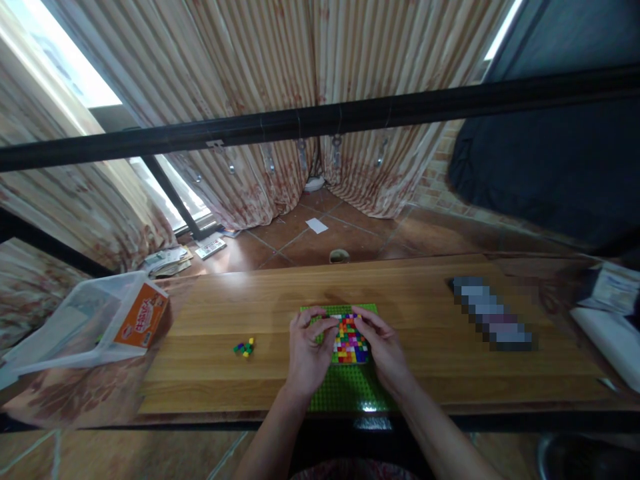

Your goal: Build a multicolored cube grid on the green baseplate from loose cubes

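Observation:
A patchwork of small multicoloured toy bricks (351, 348) sits on a green studded baseplate (345, 393) at the near middle of the table. My left hand (311, 343) is at its left side, thumb and curled fingers closed at the upper left corner of the bricks. From the right, my right hand (384, 345) reaches to the upper right corner, its thumb and forefinger closed together over the bricks. Whatever lies between the fingertips of either hand is too small or hidden. A little pile of loose bricks (245, 348), green, yellow and blue, lies left of the baseplate.
The wooden table (210, 313) carries a pixelated dark object (493, 313) on the right. Beyond its left end stands a clear plastic bin (90, 327) with an orange label. A black metal bar (310, 123) crosses in front of the curtains. A paper sheet (317, 225) lies on the tiled floor.

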`<action>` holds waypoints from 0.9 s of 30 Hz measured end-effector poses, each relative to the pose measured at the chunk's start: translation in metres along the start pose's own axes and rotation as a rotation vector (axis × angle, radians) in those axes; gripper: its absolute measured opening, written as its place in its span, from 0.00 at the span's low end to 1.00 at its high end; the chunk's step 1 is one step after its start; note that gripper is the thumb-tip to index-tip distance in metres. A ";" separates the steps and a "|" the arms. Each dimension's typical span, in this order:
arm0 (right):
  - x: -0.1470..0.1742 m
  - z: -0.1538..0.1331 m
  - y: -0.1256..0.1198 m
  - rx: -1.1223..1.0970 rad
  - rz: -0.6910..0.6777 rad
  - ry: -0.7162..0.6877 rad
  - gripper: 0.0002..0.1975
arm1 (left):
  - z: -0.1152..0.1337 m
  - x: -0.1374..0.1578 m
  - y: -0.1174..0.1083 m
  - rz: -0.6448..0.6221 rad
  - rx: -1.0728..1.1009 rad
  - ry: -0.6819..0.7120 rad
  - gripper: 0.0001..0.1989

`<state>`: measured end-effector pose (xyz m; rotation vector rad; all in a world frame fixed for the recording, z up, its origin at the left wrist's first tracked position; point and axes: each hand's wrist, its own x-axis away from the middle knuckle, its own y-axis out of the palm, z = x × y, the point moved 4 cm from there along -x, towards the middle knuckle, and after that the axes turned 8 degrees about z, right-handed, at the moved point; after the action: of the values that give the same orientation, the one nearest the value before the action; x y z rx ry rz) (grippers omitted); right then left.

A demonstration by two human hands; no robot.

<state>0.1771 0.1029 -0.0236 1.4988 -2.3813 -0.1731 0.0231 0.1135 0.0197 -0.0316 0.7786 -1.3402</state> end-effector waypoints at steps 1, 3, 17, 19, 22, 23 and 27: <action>0.000 -0.001 0.001 0.001 0.000 -0.002 0.18 | 0.000 -0.001 0.000 0.004 0.012 -0.004 0.08; 0.001 -0.002 0.002 0.018 -0.002 -0.014 0.20 | -0.002 -0.002 0.001 0.007 0.041 -0.024 0.08; -0.009 -0.010 0.020 0.396 -0.025 -0.069 0.25 | -0.008 0.001 0.007 -0.009 0.177 -0.172 0.12; -0.009 -0.011 0.020 0.399 -0.030 -0.077 0.25 | -0.009 0.002 0.008 -0.013 0.187 -0.188 0.12; -0.009 -0.011 0.020 0.414 -0.038 -0.096 0.24 | -0.009 0.003 0.009 -0.012 0.203 -0.205 0.12; -0.009 -0.011 0.021 0.420 -0.044 -0.095 0.24 | -0.009 0.003 0.009 -0.009 0.207 -0.208 0.13; -0.010 -0.009 0.022 0.435 -0.059 -0.078 0.24 | -0.010 0.003 0.011 0.001 0.216 -0.207 0.13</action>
<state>0.1652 0.1219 -0.0108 1.7752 -2.5515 0.2986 0.0270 0.1175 0.0058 0.0004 0.4571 -1.3892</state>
